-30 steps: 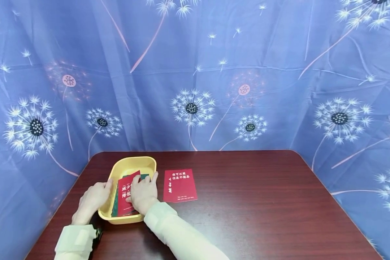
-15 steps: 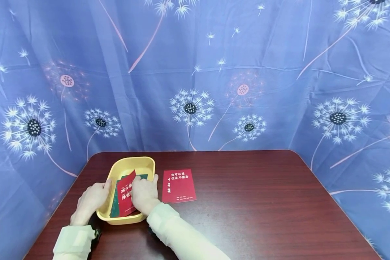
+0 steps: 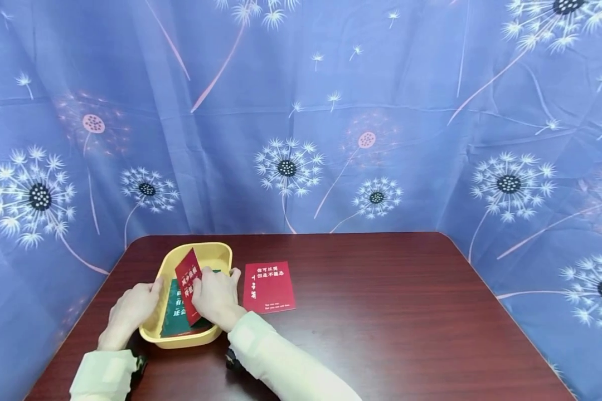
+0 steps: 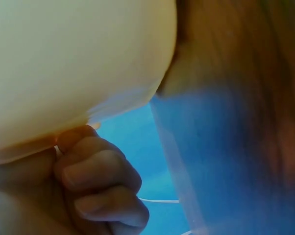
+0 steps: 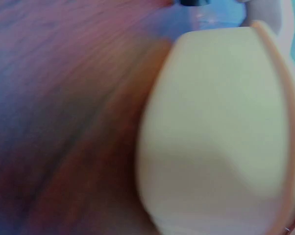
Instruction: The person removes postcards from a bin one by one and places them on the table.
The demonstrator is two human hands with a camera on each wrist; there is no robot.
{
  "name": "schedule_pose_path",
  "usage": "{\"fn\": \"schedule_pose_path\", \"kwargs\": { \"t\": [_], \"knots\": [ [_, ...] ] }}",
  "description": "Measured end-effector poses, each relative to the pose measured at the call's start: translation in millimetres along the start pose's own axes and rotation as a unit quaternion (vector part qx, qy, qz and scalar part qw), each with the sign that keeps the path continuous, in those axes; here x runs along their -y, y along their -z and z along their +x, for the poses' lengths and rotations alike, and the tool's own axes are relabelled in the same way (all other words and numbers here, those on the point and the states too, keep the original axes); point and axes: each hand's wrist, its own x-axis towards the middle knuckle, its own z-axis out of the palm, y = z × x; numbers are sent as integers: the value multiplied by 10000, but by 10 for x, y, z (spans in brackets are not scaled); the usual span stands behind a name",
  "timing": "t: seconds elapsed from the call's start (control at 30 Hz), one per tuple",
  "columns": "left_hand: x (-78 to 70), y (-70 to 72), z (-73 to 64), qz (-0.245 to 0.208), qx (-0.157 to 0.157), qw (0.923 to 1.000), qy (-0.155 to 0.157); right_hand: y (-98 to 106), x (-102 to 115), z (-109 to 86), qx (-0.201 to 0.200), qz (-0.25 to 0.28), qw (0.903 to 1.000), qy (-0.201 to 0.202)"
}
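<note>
In the head view my left hand grips the left rim of a yellow plastic basket. Curled fingers show under the basket's rim in the left wrist view. Over the basket, my right hand pinches a red card with white Chinese characters, which stands tilted on edge. Beneath it a dark green card with white writing lies in the basket, partly covered by the red one. The pale basket wall fills much of the right wrist view, where the hand's fingers are hidden.
Another red card with white writing lies flat on the dark wooden table, just right of the basket. A blue curtain with a dandelion pattern stands behind the table and along its sides.
My right hand has taken hold of the red card and lifted it from lying flat to a steep tilt, uncovering the green card. The left hand stays on the rim; the head view has shifted slightly.
</note>
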Motion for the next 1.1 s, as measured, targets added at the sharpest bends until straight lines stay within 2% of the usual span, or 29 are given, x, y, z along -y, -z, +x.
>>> {"fn": "schedule_pose_path", "kwargs": {
  "t": [0.1, 0.2, 0.37, 0.47, 0.53, 0.63, 0.87, 1.1],
  "knots": [
    [18, 15, 10, -33, 56, 10000, 18, 120, -9, 18, -243, 435, 9987, -59],
    [23, 17, 12, -51, 34, 10000, -3, 285, -49, 10, -384, 1097, 9931, -126],
    [10, 14, 1, -65, -88, 9999, 7, 526, -173, -92, -373, 2362, 9703, -368],
    [2, 18, -8, -35, -124, 9999, 16, 631, -271, -159, -421, 2764, 9581, -629],
    [1, 22, -13, -36, -116, 9999, 13, 679, -352, -193, -503, 2865, 9530, -852],
    [5, 20, -20, -38, -94, 9999, 22, 732, -498, -231, -599, 2842, 9502, -1132],
    [20, -5, -20, -48, -105, 9999, -37, 772, -884, -296, -833, 2587, 9487, -1615],
    [10, 7, -33, -65, -29, 10000, -9, 734, -1194, -353, -546, 2207, 9525, -2024]
  ]
}}
